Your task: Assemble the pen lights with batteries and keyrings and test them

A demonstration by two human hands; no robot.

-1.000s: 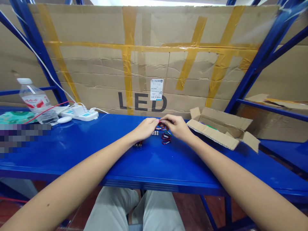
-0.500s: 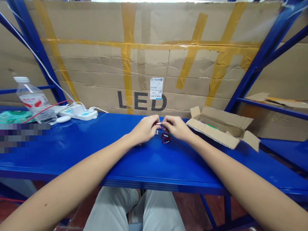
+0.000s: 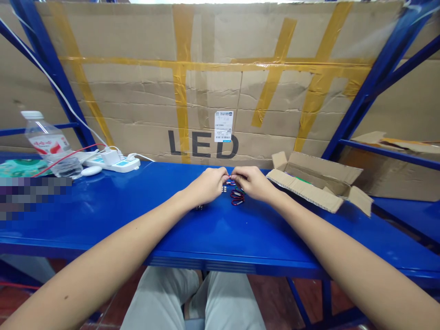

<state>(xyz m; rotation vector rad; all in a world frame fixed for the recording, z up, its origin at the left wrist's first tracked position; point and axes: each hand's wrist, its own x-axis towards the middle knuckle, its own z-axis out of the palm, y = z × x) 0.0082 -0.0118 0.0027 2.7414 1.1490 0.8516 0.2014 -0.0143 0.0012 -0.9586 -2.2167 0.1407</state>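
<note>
My left hand point(image 3: 207, 185) and my right hand point(image 3: 251, 181) meet fingertip to fingertip over the blue shelf top point(image 3: 137, 215), both pinching one small red clip point(image 3: 228, 178) with a silver end. Below the fingers lies a small pile of red, green and blue carabiner clips point(image 3: 237, 197). A few small silver metal pieces point(image 3: 224, 188) sit beside the pile, and more small pieces point(image 3: 199, 207) lie partly hidden under my left wrist.
An open cardboard box point(image 3: 318, 183) lies at the right. At the far left stand a water bottle point(image 3: 48, 144), a white power strip point(image 3: 113, 161) with cables, and a white mouse point(image 3: 90, 170). A taped cardboard sheet marked LED point(image 3: 202, 144) backs the shelf.
Both hands have drawn closer together around the small red clip, fingertips now touching. The camera view shifted slightly.
</note>
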